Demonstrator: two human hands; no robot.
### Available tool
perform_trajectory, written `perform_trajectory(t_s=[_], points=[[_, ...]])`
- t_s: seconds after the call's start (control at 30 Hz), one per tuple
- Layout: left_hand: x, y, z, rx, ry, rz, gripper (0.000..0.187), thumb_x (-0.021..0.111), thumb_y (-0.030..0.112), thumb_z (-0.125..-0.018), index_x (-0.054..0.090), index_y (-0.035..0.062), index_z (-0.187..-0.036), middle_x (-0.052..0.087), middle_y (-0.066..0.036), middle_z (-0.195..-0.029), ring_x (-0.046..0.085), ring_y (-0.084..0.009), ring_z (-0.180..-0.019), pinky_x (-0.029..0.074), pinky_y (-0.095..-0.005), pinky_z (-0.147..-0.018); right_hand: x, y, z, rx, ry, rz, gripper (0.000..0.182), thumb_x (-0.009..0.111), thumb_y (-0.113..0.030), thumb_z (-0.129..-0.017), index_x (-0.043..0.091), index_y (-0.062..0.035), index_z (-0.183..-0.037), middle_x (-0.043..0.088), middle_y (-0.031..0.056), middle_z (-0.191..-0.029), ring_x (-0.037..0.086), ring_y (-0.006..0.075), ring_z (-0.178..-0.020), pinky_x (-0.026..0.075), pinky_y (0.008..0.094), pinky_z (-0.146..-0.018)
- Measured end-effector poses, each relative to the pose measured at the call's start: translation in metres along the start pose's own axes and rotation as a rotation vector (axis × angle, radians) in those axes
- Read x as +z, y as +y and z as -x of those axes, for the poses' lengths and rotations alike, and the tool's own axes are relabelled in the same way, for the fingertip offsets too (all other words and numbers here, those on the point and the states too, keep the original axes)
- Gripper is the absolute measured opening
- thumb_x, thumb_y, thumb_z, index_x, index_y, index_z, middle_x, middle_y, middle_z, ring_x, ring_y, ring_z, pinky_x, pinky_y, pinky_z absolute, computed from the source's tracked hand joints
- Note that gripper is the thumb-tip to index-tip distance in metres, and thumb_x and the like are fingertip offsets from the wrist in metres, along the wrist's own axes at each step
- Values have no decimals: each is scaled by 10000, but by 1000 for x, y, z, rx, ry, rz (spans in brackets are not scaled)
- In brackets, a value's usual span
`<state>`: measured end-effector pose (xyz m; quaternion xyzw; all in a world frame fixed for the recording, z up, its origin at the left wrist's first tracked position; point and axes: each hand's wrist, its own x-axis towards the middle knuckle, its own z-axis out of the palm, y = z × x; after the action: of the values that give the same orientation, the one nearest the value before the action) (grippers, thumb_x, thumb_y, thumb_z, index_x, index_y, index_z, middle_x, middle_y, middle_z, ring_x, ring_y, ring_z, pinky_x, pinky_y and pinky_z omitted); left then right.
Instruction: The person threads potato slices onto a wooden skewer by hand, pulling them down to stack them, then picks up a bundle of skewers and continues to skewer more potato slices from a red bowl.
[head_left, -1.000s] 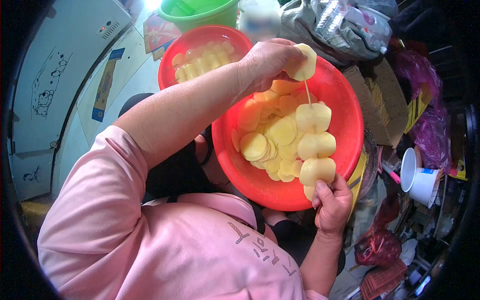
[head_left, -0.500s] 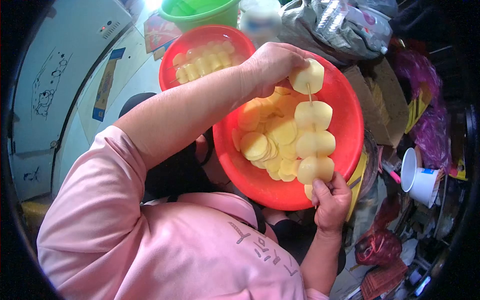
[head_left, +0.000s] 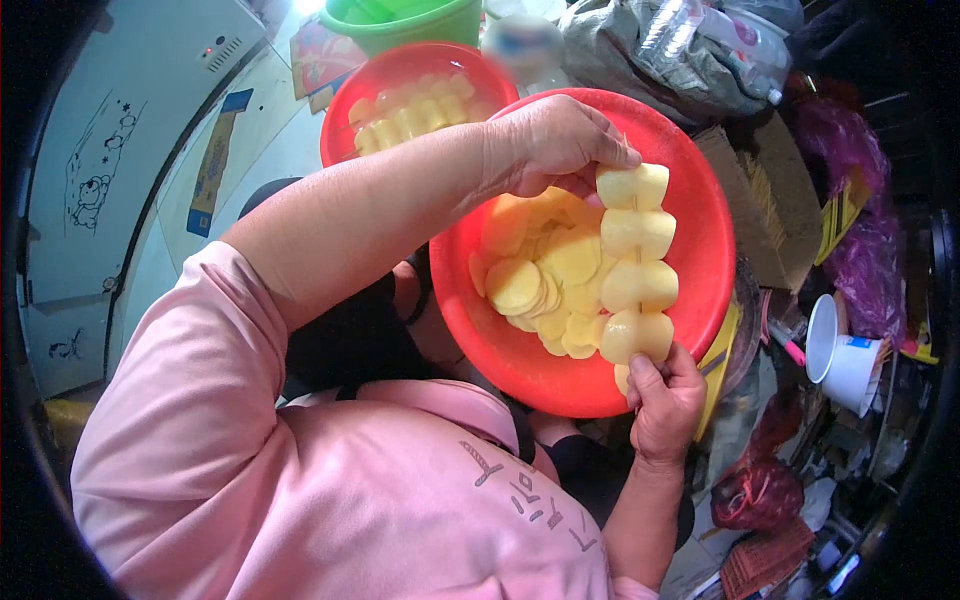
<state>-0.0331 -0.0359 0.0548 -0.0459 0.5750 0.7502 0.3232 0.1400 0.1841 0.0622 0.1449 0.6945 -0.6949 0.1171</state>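
A skewer of pale yellow potato slices [head_left: 637, 285] is held lengthwise over a large red basin [head_left: 708, 290]. At its far end my left hand [head_left: 565, 145] is closed, thumb and fingers pinched by the top slice, with a bit of thin stick showing above. My right hand [head_left: 665, 400] grips the near end, its thumb on the lowest slices. Several loose round potato slices [head_left: 515, 287] lie heaped in the basin beneath, on its left side.
Behind my left forearm, a smaller red basin [head_left: 335, 130] holds more skewered slices in liquid. Farther back is a green tub [head_left: 420, 35]. Cardboard [head_left: 765, 215], a grey bag [head_left: 620, 60] and a white cup with sticks [head_left: 845, 360] crowd the right side.
My left hand has moved toward me and slightly right, and the top slice has come down the stick. The slices now sit closer together. My right hand has barely moved.
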Motion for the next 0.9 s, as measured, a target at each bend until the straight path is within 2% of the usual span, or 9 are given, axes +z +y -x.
perform_trajectory(t_s=[0.3, 0.4, 0.43, 0.5, 0.57, 0.63, 0.67, 0.77, 0.9], points=[[-8, 2, 2, -32, -22, -39, 238, 646, 232, -851, 627, 35, -985, 664, -54, -878, 643, -150, -776, 529, -291, -666, -3, -3, -5, 28, 9, -102, 161, 612, -47, -834, 604, 10, -984, 557, -18, -690, 413, 30, -508, 320, 181, -445], [-26, 6, 2, 65, 84, -812, 262, 647, 202, -801, 623, 51, -1014, 666, -72, -927, 644, -170, -817, 523, -316, -695, -6, -2, -5, 50, 37, -166, 163, 618, -56, -838, 599, 7, -988, 547, -19, -688, 400, 31, -495, 322, 180, -440], [-31, 1, 0, 63, 85, -811, 262, 647, 202, -801, 623, 51, -1014, 666, -72, -927, 644, -170, -817, 523, -316, -695, -6, -2, -5, 60, 52, -199, 164, 625, -64, -839, 598, 4, -986, 541, -21, -685, 395, 32, -489, 326, 179, -439], [-39, -13, -4, 144, -196, -1426, 302, 659, 181, -729, 625, 50, -999, 665, -106, -950, 647, -225, -838, 515, -361, -725, -6, -3, -5, 62, 60, -192, 164, 628, -66, -838, 597, 3, -984, 537, -22, -681, 395, 32, -489, 330, 178, -438], [-38, -27, 2, 285, -278, -1532, 303, 669, 185, -680, 645, 58, -953, 663, -133, -917, 642, -280, -841, 506, -391, -745, -6, -2, -5, 67, 72, -181, 165, 631, -68, -838, 595, 1, -982, 532, -24, -676, 395, 31, -489, 335, 177, -438], [-24, -31, 6, -69, -349, -1826, 246, 668, 201, -680, 670, 75, -891, 670, -135, -883, 643, -297, -843, 507, -397, -747, -5, -2, -5, 51, 59, -193, 165, 632, -70, -837, 593, 0, -982, 528, -24, -671, 397, 31, -494, 338, 174, -437], [-15, -26, 11, -191, -377, -1834, 326, 703, 150, -642, 687, 56, -954, 671, -127, -956, 628, -265, -949, 488, -359, -803, -4, -3, -5, 52, 58, -192, 165, 632, -70, -837, 593, 0, -982, 528, -24, -671, 397, 31, -494, 338, 174, -437], [-1, -8, 28, -250, -591, -1803, 355, 721, 179, -640, 688, 63, -974, 668, -120, -972, 619, -262, -970, 473, -348, -837, -3, -5, -4, 48, 50, -191, 161, 630, -73, -841, 591, 0, -979, 529, -21, -677, 399, 29, -499, 336, 170, -436], [-5, -35, 22, -116, -898, -1924, 386, 713, 342, -669, 690, 61, -932, 671, -153, -922, 635, -304, -906, 485, -397, -819, -3, -5, -4, 60, 37, -188, 158, 628, -73, -842, 591, 2, -977, 546, -16, -703, 403, 26, -505, 336, 166, -436]])
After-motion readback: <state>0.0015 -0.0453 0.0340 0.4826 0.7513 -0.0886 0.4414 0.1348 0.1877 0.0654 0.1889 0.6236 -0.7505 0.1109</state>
